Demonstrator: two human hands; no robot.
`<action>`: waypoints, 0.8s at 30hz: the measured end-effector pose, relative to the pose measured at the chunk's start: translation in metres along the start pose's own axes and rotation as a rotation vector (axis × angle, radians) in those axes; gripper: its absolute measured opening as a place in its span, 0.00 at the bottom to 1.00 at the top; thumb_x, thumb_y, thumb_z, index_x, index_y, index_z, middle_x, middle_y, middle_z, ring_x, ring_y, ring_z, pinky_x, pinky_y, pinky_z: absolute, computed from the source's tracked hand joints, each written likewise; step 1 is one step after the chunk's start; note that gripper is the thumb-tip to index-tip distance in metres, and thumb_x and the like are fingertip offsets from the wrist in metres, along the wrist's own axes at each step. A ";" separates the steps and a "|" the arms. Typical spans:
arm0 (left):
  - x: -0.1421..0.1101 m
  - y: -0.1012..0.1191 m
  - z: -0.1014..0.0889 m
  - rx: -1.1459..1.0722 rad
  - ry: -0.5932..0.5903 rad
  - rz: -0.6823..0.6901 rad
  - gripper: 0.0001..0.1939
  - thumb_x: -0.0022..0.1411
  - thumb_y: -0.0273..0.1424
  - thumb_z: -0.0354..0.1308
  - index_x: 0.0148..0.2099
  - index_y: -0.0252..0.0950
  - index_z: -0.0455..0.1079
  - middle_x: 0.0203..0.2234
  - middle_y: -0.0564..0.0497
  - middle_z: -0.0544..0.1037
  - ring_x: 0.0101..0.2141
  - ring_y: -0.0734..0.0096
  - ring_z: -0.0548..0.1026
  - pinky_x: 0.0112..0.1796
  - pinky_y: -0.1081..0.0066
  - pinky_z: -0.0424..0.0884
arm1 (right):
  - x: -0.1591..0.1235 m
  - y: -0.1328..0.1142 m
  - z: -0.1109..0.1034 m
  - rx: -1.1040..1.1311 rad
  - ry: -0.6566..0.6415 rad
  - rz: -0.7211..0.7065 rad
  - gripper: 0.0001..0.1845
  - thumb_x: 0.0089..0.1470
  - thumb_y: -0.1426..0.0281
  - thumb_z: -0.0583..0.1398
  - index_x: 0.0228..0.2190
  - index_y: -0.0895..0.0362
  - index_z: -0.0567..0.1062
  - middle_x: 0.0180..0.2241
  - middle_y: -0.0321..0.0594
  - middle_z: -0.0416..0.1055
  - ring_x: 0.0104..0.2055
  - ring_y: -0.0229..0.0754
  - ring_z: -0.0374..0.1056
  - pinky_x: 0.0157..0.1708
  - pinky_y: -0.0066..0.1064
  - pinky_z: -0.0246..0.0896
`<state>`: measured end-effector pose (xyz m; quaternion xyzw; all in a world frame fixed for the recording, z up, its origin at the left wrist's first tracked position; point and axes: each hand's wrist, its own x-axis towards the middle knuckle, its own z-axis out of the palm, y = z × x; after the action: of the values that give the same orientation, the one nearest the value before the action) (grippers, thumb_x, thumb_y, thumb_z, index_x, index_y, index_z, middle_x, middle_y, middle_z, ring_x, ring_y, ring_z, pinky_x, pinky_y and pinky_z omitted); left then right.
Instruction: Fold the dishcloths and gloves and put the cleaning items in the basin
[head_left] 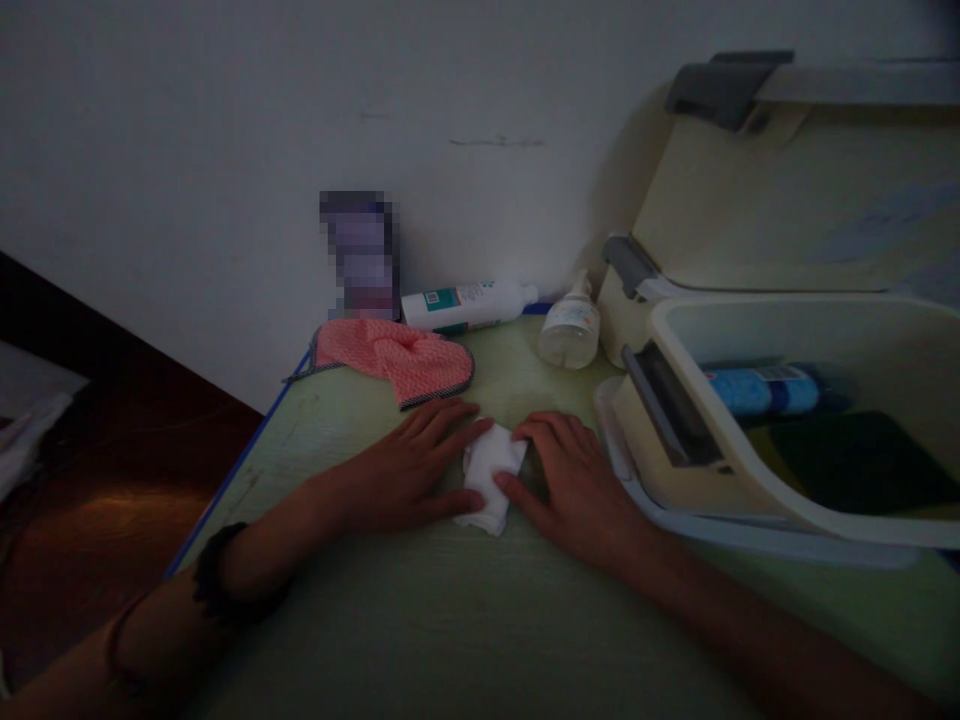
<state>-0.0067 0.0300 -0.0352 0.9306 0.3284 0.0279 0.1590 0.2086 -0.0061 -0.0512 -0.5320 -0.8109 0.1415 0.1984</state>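
A small folded white tissue (495, 474), slightly crumpled, lies on the pale green tabletop (465, 620). From its left side my left hand (409, 465) holds it, with thumb and index finger on the edge. My right hand (574, 480) holds the opposite edge between thumb and curled fingers. Just beyond my left hand lies a crumpled pink cloth (394, 358) with dark edging. A clear pump bottle (571, 325) stands behind my right hand.
A white bottle (469, 305) lies on its side along the wall. At right, a cream bin (690, 490) stands with its lid (795, 200) raised; a blue bottle (765, 390) and a dark green sponge (862, 460) are inside. A blurred-out upright object (364, 250) leans at the back.
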 end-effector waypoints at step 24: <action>0.000 -0.001 0.001 -0.031 0.005 0.014 0.34 0.63 0.47 0.44 0.64 0.32 0.45 0.61 0.37 0.53 0.61 0.55 0.48 0.57 0.53 0.51 | 0.000 -0.001 0.000 0.117 0.028 -0.026 0.05 0.57 0.69 0.54 0.35 0.57 0.67 0.31 0.41 0.67 0.36 0.44 0.61 0.37 0.38 0.57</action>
<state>-0.0074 0.0310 -0.0363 0.9303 0.3217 0.0364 0.1725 0.2076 -0.0060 -0.0504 -0.5108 -0.8053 0.1785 0.2424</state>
